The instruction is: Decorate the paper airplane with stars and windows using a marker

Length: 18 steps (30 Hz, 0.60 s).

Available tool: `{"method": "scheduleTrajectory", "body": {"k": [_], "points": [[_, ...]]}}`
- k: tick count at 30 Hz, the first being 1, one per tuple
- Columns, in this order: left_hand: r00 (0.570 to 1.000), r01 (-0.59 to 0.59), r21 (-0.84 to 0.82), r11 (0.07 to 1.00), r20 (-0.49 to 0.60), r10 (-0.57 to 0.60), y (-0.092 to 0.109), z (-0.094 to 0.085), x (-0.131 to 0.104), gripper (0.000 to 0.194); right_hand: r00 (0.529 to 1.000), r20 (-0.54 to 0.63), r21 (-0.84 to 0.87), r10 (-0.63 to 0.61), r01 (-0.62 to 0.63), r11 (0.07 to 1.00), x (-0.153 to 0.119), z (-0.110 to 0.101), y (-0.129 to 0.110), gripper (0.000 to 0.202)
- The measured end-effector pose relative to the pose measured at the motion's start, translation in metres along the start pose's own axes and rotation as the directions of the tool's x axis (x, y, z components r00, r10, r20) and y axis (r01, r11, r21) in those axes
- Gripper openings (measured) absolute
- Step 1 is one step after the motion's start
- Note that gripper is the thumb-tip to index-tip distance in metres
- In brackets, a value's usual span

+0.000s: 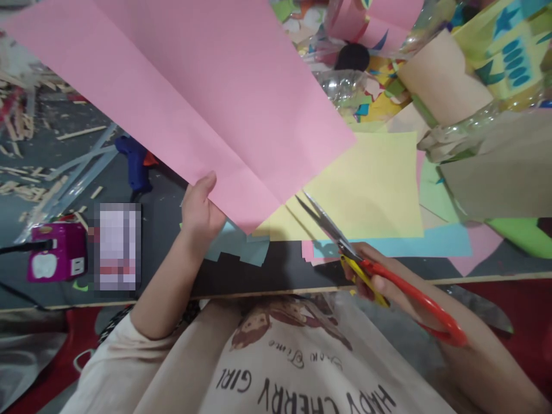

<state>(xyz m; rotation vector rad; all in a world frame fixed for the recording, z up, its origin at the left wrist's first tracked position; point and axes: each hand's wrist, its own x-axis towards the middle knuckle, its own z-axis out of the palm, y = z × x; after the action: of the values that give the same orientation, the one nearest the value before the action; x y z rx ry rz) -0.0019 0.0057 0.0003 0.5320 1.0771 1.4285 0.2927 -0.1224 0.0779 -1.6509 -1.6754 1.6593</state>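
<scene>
A large pink sheet of paper (241, 75) with a crease along its length is held up over the table. My left hand (200, 210) grips its lower edge, the thumb on top and the other fingers hidden underneath. In my right hand (366, 270) is a pair of scissors (330, 227) with red and yellow handles. Their blades are slightly parted and point up and left, close to the pink sheet's lower corner but apart from it. Below lies a yellow sheet (375, 184), over blue paper (431, 240) and other coloured sheets.
At the left are a blue glue gun (134, 164), a purple box (56, 253) with a black cord, a blurred-out rectangular item (118, 247) and scattered wooden sticks (81, 132). Paper scraps and plastic bottles (340, 86) crowd the far right. The table edge (259, 291) runs before me.
</scene>
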Motion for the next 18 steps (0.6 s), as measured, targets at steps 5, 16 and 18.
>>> {"method": "scheduleTrajectory", "body": {"k": [5, 16, 18], "points": [[1.0, -0.015, 0.019, 1.0, 0.007, 0.015, -0.001, -0.003, 0.002, 0.028, 0.98, 0.196, 0.134, -0.017, -0.009, 0.991, 0.017, 0.005, 0.01, 0.051], [0.986, 0.132, -0.036, 0.991, -0.095, -0.135, 0.006, 0.016, -0.008, 0.044, 0.957, 0.29, 0.351, 0.007, -0.113, 0.93, 0.041, 0.018, -0.004, 0.055], [0.983, 0.142, -0.05, 0.989, -0.108, -0.146, 0.007, 0.018, -0.009, 0.045, 0.954, 0.3, 0.346, 0.007, -0.115, 0.931, 0.042, 0.018, -0.003, 0.055]]}}
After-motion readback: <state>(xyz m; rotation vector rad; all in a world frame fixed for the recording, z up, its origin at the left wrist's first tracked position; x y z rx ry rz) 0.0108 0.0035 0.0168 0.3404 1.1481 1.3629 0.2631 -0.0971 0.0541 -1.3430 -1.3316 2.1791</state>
